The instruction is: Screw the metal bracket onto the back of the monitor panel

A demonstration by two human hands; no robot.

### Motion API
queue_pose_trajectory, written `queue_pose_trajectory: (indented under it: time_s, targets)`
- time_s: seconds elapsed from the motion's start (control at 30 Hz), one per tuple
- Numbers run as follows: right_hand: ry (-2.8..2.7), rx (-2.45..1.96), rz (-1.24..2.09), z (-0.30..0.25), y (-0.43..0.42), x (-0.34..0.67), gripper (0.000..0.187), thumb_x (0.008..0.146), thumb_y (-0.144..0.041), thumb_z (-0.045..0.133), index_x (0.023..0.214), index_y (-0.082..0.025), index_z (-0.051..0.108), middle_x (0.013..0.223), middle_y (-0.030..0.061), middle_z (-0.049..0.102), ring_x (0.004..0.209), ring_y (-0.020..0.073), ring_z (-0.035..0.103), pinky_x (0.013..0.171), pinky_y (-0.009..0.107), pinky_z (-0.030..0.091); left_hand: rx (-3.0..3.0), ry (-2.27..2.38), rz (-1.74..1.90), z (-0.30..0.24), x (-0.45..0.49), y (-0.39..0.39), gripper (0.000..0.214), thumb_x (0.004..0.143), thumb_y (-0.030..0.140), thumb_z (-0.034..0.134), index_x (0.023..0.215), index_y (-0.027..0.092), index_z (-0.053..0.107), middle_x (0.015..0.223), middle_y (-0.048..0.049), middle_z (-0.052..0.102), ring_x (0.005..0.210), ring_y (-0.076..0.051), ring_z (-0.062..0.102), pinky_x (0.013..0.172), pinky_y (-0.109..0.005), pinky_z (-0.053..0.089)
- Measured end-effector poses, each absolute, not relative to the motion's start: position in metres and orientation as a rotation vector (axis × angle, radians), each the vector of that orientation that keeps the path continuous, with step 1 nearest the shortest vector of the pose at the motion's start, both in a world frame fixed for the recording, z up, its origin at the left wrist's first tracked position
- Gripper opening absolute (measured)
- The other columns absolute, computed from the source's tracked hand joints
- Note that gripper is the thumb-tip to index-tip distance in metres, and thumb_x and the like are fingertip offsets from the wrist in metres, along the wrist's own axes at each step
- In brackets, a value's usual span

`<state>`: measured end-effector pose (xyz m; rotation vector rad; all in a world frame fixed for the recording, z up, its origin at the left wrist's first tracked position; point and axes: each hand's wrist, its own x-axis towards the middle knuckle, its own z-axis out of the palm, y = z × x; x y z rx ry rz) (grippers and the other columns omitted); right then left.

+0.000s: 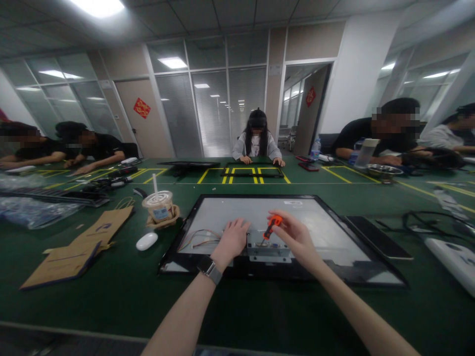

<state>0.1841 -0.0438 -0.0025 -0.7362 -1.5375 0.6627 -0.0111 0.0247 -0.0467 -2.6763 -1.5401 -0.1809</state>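
A flat display panel [208, 212] with a grey back and black frame lies on the green table. Near its front edge sits a metal bracket [269, 254] with a small circuit board inside. My right hand [299, 240] grips a short orange-and-black screwdriver [273, 225], its shaft tilted down into the bracket. Just left of the bracket, my left hand [233, 240] rests on the panel with fingers extended; its fingertips are partly hard to make out. Thin coloured wires [200, 238] run across the panel beside this hand.
Left of the panel are a lidded drink cup [159, 205] in a cardboard holder, a white oval case [147, 241] and a brown paper bag [81, 247]. A black phone-like slab [378, 236] and a white device [451, 262] lie right. Several people work around the table.
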Motion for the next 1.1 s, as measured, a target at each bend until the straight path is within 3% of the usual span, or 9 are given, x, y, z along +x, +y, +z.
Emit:
queue_pose_trajectory:
  time_s: [0.13, 0.37, 0.6, 0.87, 1.1]
  targets:
    - [-1.565, -0.781, 0.555, -0.0012, -0.0453, 0.1834, 0.025, 0.088, -0.035, 0.066, 0.111, -0.025, 0.071, 0.096, 0.0050, 0.069, 0.088, 0.0198, 0.068, 0.083, 0.035, 0.058, -2.681, -1.534, -0.207, -0.0441, -0.0103, 0.0231, 0.047, 0.096, 0.012, 0.032, 0.140, 0.017, 0.048, 0.145, -0.0134, 0.050, 0.132, -0.027, 0.047, 0.111, -0.045, 0.037]
    - [-1.544, -0.757, 0.707, -0.0051, -0.0451, 0.1832, 0.040, 0.094, -0.032, 0.057, 0.133, -0.026, 0.054, 0.107, 0.0070, 0.072, 0.100, 0.0210, 0.069, 0.087, 0.037, 0.057, -2.688, -1.534, -0.172, -0.0433, -0.0106, 0.0223, 0.052, 0.091, 0.007, 0.036, 0.141, 0.017, 0.047, 0.149, -0.0135, 0.046, 0.135, -0.028, 0.045, 0.112, -0.047, 0.036]
    - [-1.603, -0.857, 0.736, -0.0051, -0.0469, 0.1773, 0.033, 0.090, -0.033, 0.062, 0.120, -0.021, 0.057, 0.093, 0.0066, 0.074, 0.089, 0.0220, 0.071, 0.085, 0.039, 0.057, -2.681, -1.533, -0.179, -0.0469, -0.0106, 0.0261, 0.050, 0.092, 0.010, 0.037, 0.141, 0.018, 0.047, 0.148, -0.0144, 0.047, 0.135, -0.027, 0.045, 0.112, -0.046, 0.036]
    - [-1.678, -0.950, 0.646, -0.0077, -0.0459, 0.1762, 0.038, 0.089, -0.034, 0.060, 0.124, -0.020, 0.055, 0.092, 0.0071, 0.076, 0.089, 0.0240, 0.073, 0.089, 0.043, 0.054, -2.688, -1.551, -0.133, -0.0409, -0.0098, 0.0221, 0.051, 0.092, 0.009, 0.037, 0.142, 0.016, 0.045, 0.150, -0.0141, 0.045, 0.136, -0.027, 0.045, 0.113, -0.044, 0.036]
    - [-1.454, -0.925, 0.493, -0.0025, -0.0460, 0.1798, 0.030, 0.085, -0.035, 0.066, 0.111, -0.021, 0.059, 0.080, 0.0044, 0.075, 0.077, 0.0226, 0.073, 0.078, 0.040, 0.059, -2.670, -1.549, -0.130, -0.0430, -0.0102, 0.0243, 0.051, 0.093, 0.009, 0.034, 0.142, 0.018, 0.046, 0.149, -0.0125, 0.046, 0.136, -0.026, 0.044, 0.112, -0.044, 0.036]
